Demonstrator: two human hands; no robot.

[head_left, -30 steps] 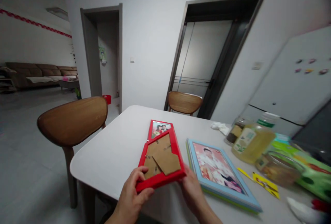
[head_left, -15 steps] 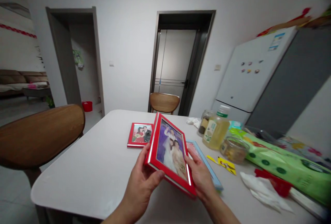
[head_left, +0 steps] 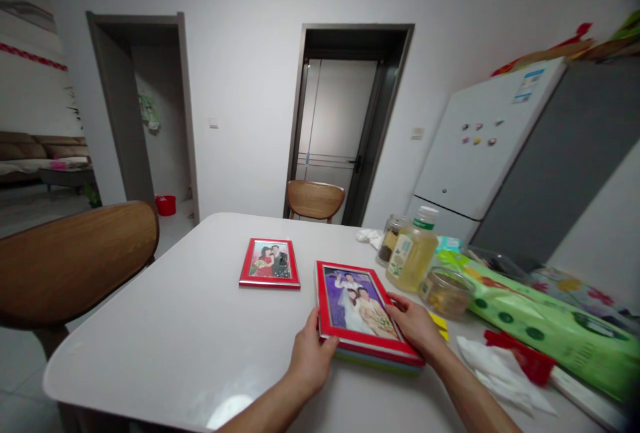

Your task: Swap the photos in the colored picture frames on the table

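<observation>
A large red photo frame (head_left: pixel 327 293) with a wedding picture lies face up on a stack with light blue and green edges (head_left: pixel 385 362), near the table's right half. My left hand (head_left: pixel 313 356) grips its lower left corner, thumb on the front edge. On its right side, my right hand (head_left: pixel 415 323) holds the edge with the fingers over the border. A smaller red photo frame (head_left: pixel 270 263), showing a couple, lies flat on the white table (head_left: pixel 200 333) to the left, apart from both hands.
To the right stand a bottle of yellow liquid (head_left: pixel 414 253), a dark-filled jar (head_left: pixel 391 240) and a low glass jar (head_left: pixel 445 292). Beyond are a green tissue pack (head_left: pixel 545 320) and crumpled tissue (head_left: pixel 495 370). Wooden chairs (head_left: pixel 85 260) border the table.
Both hands have brought the large red frame down and to the right, from tilted in the air to flat on the stack. The smaller frame stays on the table.
</observation>
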